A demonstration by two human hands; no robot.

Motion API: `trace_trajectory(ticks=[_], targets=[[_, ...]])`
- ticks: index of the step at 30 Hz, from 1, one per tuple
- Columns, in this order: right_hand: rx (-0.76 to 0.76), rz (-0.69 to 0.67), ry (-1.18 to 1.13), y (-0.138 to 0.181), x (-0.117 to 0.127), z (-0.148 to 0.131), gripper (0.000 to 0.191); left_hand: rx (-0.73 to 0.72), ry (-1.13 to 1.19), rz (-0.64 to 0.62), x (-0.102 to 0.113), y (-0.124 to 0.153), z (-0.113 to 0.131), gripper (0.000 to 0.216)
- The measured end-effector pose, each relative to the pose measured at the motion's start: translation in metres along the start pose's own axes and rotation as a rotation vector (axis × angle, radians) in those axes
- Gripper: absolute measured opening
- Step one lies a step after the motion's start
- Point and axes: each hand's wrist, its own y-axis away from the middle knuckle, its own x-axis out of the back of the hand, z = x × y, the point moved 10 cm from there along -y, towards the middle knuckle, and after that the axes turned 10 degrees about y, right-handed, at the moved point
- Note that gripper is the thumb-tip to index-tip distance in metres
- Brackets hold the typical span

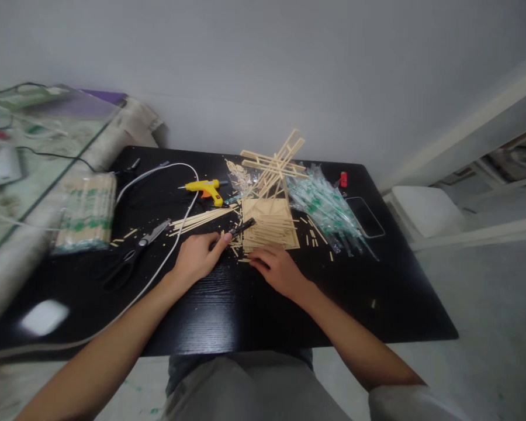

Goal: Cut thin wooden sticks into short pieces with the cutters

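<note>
My left hand [198, 255] lies on the black table [245, 316], fingers closed on a small black tool [242, 227] whose tip points at a flat panel of wooden sticks [269, 229]. My right hand [277, 268] rests just in front of that panel, fingers curled and pinching a short stick piece at the table surface. Behind the panel stands a tilted frame of crossed wooden sticks [275, 164]. Loose long sticks [201, 219] lie left of the panel.
A yellow glue gun [206, 188] with a white cord [158, 263] lies behind my left hand. Black scissors [134, 251], a wrapped stick bundle [85, 213], clear wrappers [324, 207], a phone [365, 216] and a small red object [343, 179] are also on the table.
</note>
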Motion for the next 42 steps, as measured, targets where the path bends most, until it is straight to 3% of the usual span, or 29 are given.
trace_trajectory(ticks=[14,17,24,28,35,42], targets=[[-0.069,-0.084,0.122,-0.002,-0.003,0.002,0.013,-0.035,0.033,0.018,0.003,0.001,0.003,0.056],[-0.06,-0.115,0.202,-0.001,-0.005,0.001,0.006,-0.051,0.042,0.027,0.004,0.002,0.004,0.055],[-0.044,-0.147,0.415,0.002,-0.013,-0.004,0.01,-0.055,0.046,0.032,0.004,0.001,0.002,0.055],[-0.036,-0.093,0.453,0.002,-0.011,-0.001,0.012,-0.058,0.044,0.03,0.003,0.001,0.002,0.054],[-0.154,0.025,0.544,-0.003,0.007,0.026,0.016,-0.079,0.041,0.034,0.004,0.002,0.004,0.054],[-0.136,0.083,0.506,-0.005,0.013,0.024,0.016,-0.072,0.035,0.035,0.006,0.001,0.005,0.055]])
